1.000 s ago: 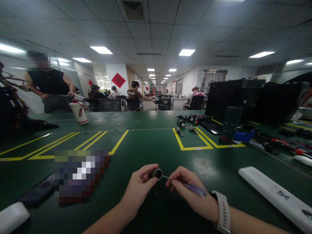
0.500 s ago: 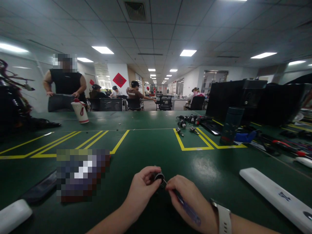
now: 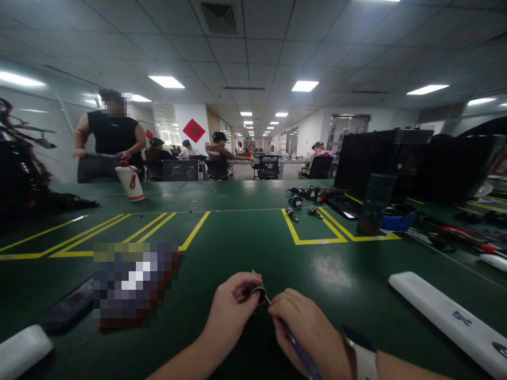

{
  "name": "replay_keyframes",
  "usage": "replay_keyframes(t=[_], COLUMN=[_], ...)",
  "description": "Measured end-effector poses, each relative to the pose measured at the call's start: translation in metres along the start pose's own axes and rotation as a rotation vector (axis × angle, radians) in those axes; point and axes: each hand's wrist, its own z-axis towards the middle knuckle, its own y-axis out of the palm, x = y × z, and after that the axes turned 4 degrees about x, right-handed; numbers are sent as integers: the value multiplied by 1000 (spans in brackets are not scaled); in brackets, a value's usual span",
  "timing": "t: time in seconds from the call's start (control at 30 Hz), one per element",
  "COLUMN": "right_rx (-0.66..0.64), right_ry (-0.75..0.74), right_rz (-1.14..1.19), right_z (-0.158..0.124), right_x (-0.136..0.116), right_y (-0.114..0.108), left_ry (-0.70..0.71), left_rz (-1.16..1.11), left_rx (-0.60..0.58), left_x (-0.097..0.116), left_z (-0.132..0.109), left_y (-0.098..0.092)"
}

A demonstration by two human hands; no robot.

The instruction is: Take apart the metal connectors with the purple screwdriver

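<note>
Near the front of the green table, my left hand (image 3: 234, 304) pinches a small dark round part (image 3: 259, 291) with a metallic rim between thumb and fingers. My right hand (image 3: 298, 323), a watch on its wrist, is closed around a screwdriver (image 3: 296, 345) with a purplish, see-through handle. Its thin metal shaft points up and left, and the tip meets the round part near my left thumb. Whether the tip sits in a screw is too small to tell.
A white elongated case (image 3: 447, 319) lies at right, and a phone (image 3: 67, 306) at left. Metal parts (image 3: 292, 214) lie by yellow tape. Behind stand a dark bottle (image 3: 375, 203) and a white cup (image 3: 130, 182). A person (image 3: 113, 132) stands across the table.
My right hand has turned slightly, and the screwdriver handle now points more steeply down towards me. The round part has tilted a little in my left hand. The standing person has shifted slightly right.
</note>
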Motion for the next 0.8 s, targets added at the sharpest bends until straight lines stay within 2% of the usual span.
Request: replay_keyframes(t=[0.3, 0.47, 0.6, 0.67, 0.8], right_rx=[-6, -26, 10, 29, -43], right_ry=[-47, -13, 19, 94, 451], right_rz=[-93, -92, 43, 180, 432], right_z=[2, 3, 3, 5, 11], right_x=[-6, -7, -7, -7, 0], right_y=[-4, -2, -9, -16, -25], left_ry=[19, 17, 6, -17, -79], left_rz=[22, 23, 6, -1, 32], left_rx=[0, 3, 7, 18, 57], left_x=[-3, -2, 1, 2, 8], left_z=[0, -1, -1, 0, 3], left_y=[1, 1, 1, -1, -5])
